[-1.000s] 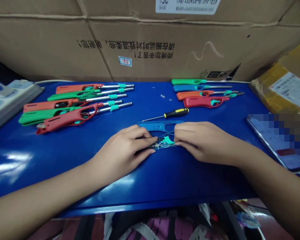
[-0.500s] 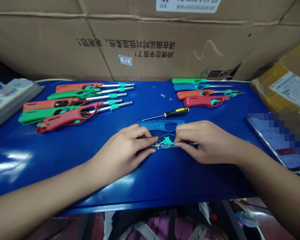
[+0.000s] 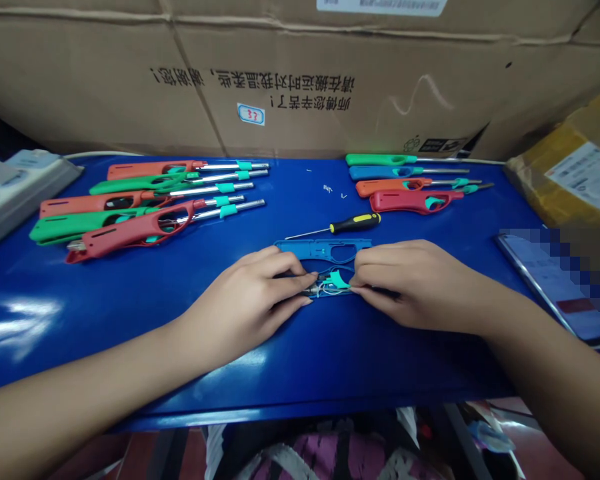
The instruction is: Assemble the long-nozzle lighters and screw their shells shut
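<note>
An opened blue lighter half (image 3: 325,295) lies between my hands, its inner parts and white wire exposed around a teal trigger (image 3: 338,280). My left hand (image 3: 260,293) is closed on the left end of this half, thumb below and fingers above. On the right, my right hand (image 3: 405,283) pinches near the trigger's right side; its fingertips hide what they grip there. Just beyond lies the other blue casing half (image 3: 310,250), open side up, close to the fingers of both hands. Behind it rests a black and yellow screwdriver (image 3: 355,223).
Several long-nosed lighters (image 3: 135,230) lie at the left and more (image 3: 410,201) at the back right. Tiny white bits (image 3: 327,189) lie mid-table. A large cardboard box (image 3: 290,60) stands behind, a power strip (image 3: 25,187) at left, a phone (image 3: 560,287) and taped box (image 3: 575,160) at right.
The view has shifted slightly. Both hands keep nearly the same place on the blue lighter half, with the right hand a touch further right.
</note>
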`<action>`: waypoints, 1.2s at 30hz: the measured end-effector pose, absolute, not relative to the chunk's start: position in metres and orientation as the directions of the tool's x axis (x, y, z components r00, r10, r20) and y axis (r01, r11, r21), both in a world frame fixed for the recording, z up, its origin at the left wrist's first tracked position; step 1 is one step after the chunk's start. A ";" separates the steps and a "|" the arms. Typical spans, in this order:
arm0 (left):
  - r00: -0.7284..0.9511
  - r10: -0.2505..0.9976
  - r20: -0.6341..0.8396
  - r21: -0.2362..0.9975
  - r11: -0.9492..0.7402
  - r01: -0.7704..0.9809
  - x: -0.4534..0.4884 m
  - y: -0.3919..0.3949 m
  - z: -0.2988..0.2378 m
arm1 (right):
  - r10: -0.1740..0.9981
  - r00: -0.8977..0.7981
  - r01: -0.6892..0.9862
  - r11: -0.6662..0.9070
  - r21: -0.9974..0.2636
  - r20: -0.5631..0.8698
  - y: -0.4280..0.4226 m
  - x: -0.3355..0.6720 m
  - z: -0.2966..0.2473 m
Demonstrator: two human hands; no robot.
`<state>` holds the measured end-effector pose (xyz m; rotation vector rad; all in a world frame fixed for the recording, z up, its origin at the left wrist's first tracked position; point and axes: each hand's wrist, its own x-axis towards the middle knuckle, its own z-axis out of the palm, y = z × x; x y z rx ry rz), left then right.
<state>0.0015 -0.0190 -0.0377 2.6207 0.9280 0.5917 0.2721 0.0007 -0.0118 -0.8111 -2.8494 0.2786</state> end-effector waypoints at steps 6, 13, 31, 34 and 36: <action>0.710 0.650 0.273 0.394 -0.748 0.534 0.002 -0.018 -0.038 | 0.536 -0.838 0.508 0.834 -0.214 0.099 -0.001 0.273 -0.013; 0.714 0.652 0.256 0.394 -0.745 0.538 0.001 -0.018 -0.038 | 0.557 -0.829 0.518 0.799 -0.305 0.053 0.001 0.273 -0.011; 0.761 0.613 0.214 0.228 -0.789 0.571 0.002 -0.021 -0.039 | 0.735 -0.677 0.633 0.552 -0.543 -0.043 0.000 0.270 -0.009; 0.770 0.602 0.213 0.151 -0.799 0.583 0.004 -0.023 -0.037 | 0.755 -0.655 0.615 0.511 -0.600 -0.028 0.003 0.268 -0.012; 0.779 0.590 0.212 0.102 -0.806 0.583 0.005 -0.026 -0.036 | 0.758 -0.652 0.609 0.509 -0.609 -0.019 0.004 0.266 -0.014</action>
